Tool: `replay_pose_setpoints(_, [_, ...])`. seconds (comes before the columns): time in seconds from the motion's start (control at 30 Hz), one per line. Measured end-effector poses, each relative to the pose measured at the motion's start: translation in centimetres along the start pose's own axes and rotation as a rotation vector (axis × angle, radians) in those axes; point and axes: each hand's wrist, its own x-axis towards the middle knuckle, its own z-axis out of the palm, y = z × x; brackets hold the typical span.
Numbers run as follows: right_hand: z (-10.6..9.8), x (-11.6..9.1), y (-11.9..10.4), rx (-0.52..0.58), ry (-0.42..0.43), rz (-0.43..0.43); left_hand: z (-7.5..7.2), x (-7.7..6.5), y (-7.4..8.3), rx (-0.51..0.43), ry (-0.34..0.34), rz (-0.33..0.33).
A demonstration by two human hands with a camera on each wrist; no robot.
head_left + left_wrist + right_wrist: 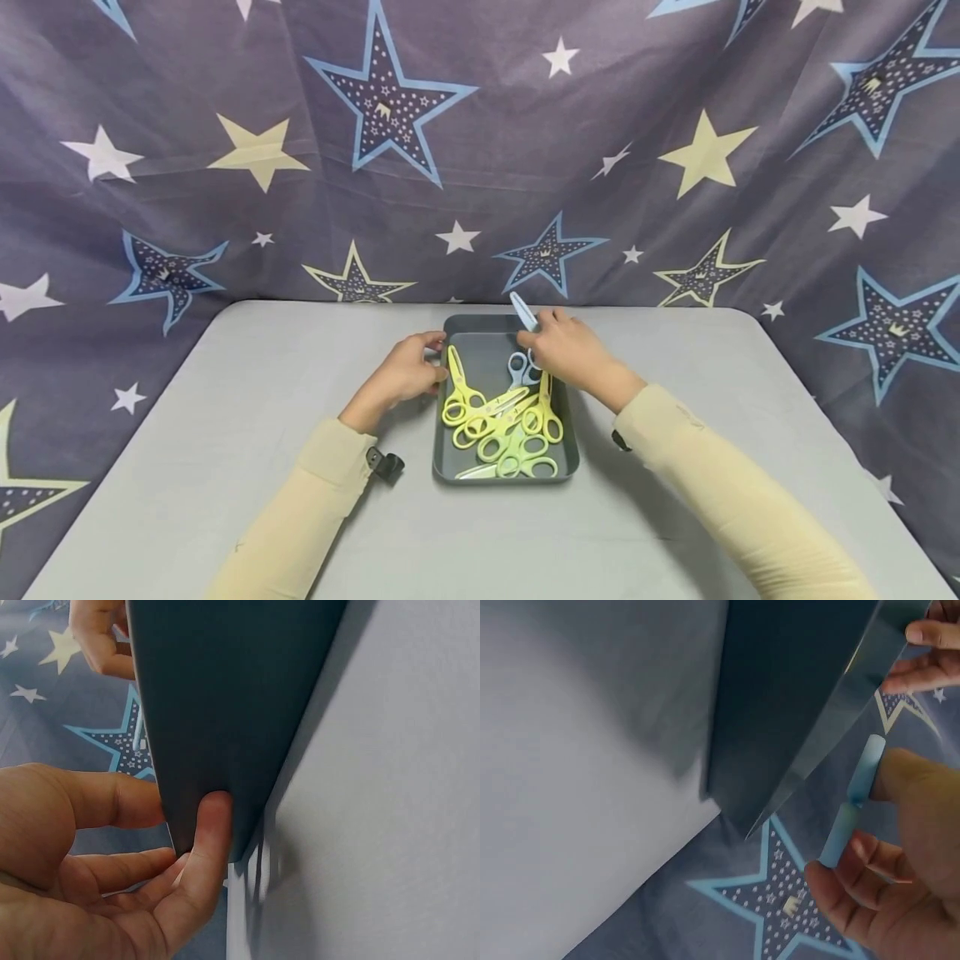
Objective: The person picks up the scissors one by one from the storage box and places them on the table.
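A dark grey tray stands on the table, holding several pairs of yellow scissors, green scissors at its near end, and blue scissors at its right side. My left hand grips the tray's left side; in the left wrist view a fingertip presses the outer wall. Over the far right part of the tray, my right hand pinches a pair of light blue scissors, blades pointing away. Their two handle loops show edge-on in the right wrist view, between thumb and fingers.
The tray rests toward the far edge of a pale grey table. Behind it hangs a dark curtain printed with stars. A small black clip sits at the left sleeve cuff.
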Motion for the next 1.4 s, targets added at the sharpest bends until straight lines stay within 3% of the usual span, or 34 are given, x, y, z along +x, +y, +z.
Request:
replay_pose_setpoints(0.2, [-0.1,-0.4,1.5,0.09,0.032,0.086,0.0,0.0,-0.1,-0.007,0.002,-0.002])
replay_pose_setpoints(0.43, [0.2,-1.2,3.7,0.201,-0.009,0.225,0.0,0.1,-0.1,-0.002,0.003,-0.001])
replay_pose_setpoints(0.73, [1.1,-1.8,5.9,0.27,-0.062,0.337,-0.1,0.0,-0.1,-0.009,-0.003,-0.002])
replay_pose_setpoints(1.0, [2.4,-1.9,7.2,0.29,-0.144,0.381,0.0,0.1,-0.3,-0.011,-0.003,-0.003])
replay_pose_setpoints(1.4, [4.3,-1.9,7.7,0.334,-0.154,0.302,-0.1,0.2,-0.3,-0.011,-0.015,0.009])
